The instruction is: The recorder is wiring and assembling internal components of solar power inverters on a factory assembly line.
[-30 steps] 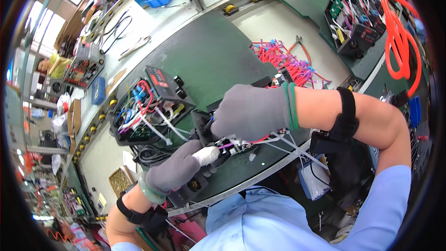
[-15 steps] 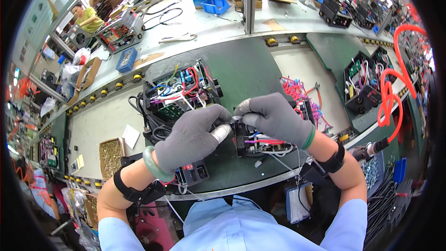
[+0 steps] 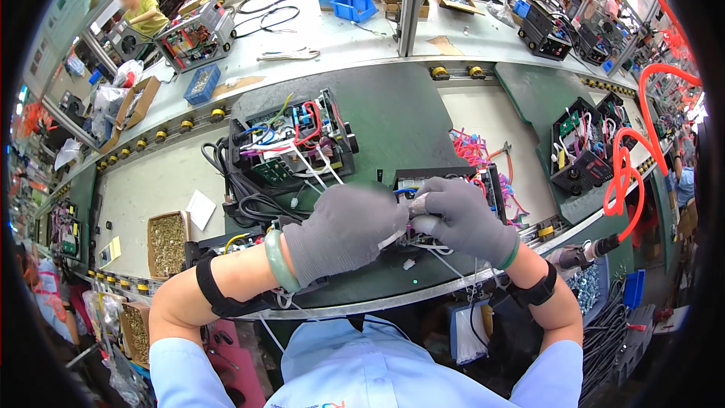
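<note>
Both gloved hands meet over a small black open unit (image 3: pixel 445 181) near the front edge of the green bench mat (image 3: pixel 393 113). The left hand (image 3: pixel 343 230) and right hand (image 3: pixel 464 219) have fingers curled together, pinching thin wires at the unit's near side, directly under the fingertips. A larger open unit (image 3: pixel 291 143) with coloured wires sits behind, toward the mat's left edge.

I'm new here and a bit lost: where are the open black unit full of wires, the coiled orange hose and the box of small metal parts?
open black unit (image 3: pixel 291 140), head view, wiring inside.
coiled orange hose (image 3: pixel 625 174), head view, middle loop.
box of small metal parts (image 3: pixel 168 243), head view, heap inside.
</note>
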Tool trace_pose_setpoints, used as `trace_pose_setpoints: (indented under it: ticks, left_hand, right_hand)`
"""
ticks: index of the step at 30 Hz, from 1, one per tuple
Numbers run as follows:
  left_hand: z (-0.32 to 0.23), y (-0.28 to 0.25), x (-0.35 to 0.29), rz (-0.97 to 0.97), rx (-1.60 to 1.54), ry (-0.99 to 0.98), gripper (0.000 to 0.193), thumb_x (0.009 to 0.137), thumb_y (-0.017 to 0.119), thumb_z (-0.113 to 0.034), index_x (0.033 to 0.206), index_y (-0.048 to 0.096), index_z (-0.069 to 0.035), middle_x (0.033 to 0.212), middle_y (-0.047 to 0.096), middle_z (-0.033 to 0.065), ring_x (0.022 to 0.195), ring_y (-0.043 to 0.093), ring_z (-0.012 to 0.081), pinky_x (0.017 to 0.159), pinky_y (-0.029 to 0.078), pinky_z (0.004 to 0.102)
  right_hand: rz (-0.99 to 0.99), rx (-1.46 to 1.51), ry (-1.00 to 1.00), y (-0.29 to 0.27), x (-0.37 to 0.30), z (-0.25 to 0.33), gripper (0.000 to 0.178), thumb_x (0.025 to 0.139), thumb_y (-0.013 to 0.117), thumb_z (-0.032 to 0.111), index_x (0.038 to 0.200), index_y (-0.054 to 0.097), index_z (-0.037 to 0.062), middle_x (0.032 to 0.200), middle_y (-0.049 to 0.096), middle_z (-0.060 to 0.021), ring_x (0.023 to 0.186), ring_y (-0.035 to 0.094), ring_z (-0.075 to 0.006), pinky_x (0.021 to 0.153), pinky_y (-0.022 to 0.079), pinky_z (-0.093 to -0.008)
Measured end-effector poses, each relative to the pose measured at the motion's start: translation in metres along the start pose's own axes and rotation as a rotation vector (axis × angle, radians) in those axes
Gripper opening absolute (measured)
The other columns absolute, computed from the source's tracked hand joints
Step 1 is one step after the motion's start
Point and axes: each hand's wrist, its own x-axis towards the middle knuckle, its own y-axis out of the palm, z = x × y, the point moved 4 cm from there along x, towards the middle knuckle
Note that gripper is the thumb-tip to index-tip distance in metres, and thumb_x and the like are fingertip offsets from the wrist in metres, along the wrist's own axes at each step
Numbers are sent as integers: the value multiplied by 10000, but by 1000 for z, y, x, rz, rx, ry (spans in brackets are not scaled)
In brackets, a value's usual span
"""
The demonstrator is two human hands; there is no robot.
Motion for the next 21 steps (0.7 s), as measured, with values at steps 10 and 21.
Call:
trace_pose_setpoints:
  ticks: [10, 21]
  left_hand:
    - [21, 15, -20, 511, -348, -514, 629, 922, 568, -617, 917, 626, 9, 805, 658, 212, 822, 668, 401, 740, 507, 482]
    - [33, 43, -37, 632, -1040, -770, 418, 983, 574, -416, 1115, 562, -19, 827, 587, 46, 743, 570, 115, 676, 484, 316]
  right_hand:
    - [-60, -231, 35, 3, 13, 0, 69, 757, 700, 167, 757, 685, 100, 749, 627, -80, 707, 645, -298, 661, 490, -432]
    - [254, -335, 31, -3, 21, -2, 115, 776, 671, 211, 835, 728, 130, 879, 663, -64, 850, 663, -284, 762, 489, -428]
